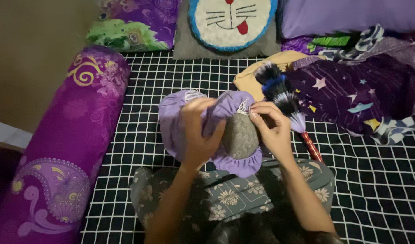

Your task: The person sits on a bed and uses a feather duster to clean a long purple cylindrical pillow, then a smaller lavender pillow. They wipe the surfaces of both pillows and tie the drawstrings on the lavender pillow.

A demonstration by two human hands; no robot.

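- While the bed [374, 180] in its black-and-white checked sheet carries everything, a purple bolster [67, 149] lies along its left edge.
- Over the person's lap sits a grey cushion [240, 135], half inside a lilac cover [180, 122].
- Left hand [199, 133] lies over the cover, fingers closed on the cloth.
- Right hand [271, 129] pinches the cover's edge.
- Just beside it lies a feather duster [284, 97].
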